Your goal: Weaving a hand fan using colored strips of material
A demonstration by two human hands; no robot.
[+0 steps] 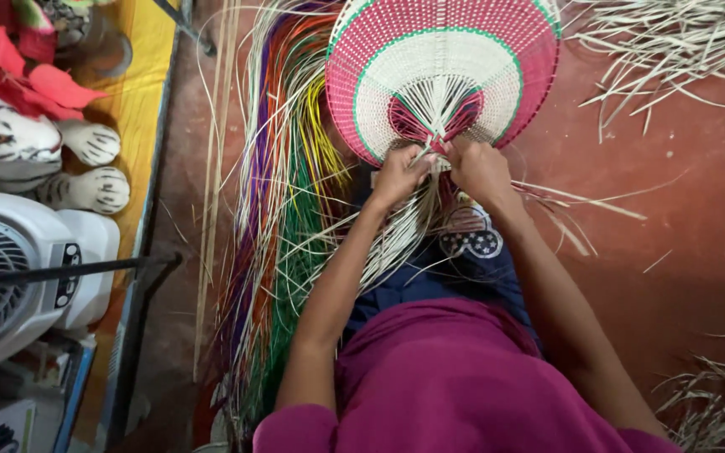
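Observation:
A round woven fan [446, 63] in pink, white and green stands upright in front of me on the red floor. Its white strips gather at the bottom into a loose bundle [404, 235] that runs down toward my lap. My left hand [398, 174] pinches the strips at the fan's base, on the left. My right hand [478, 168] grips the same base from the right, fingers closed on the strips. Both hands nearly touch each other.
A sheaf of coloured strips [283, 210] in purple, orange, yellow, green and white lies on the floor to my left. Dry straw scraps [673, 50] litter the far right and near right [715, 411]. A white fan heater [18, 268] and a striped toy animal [27, 143] sit at left.

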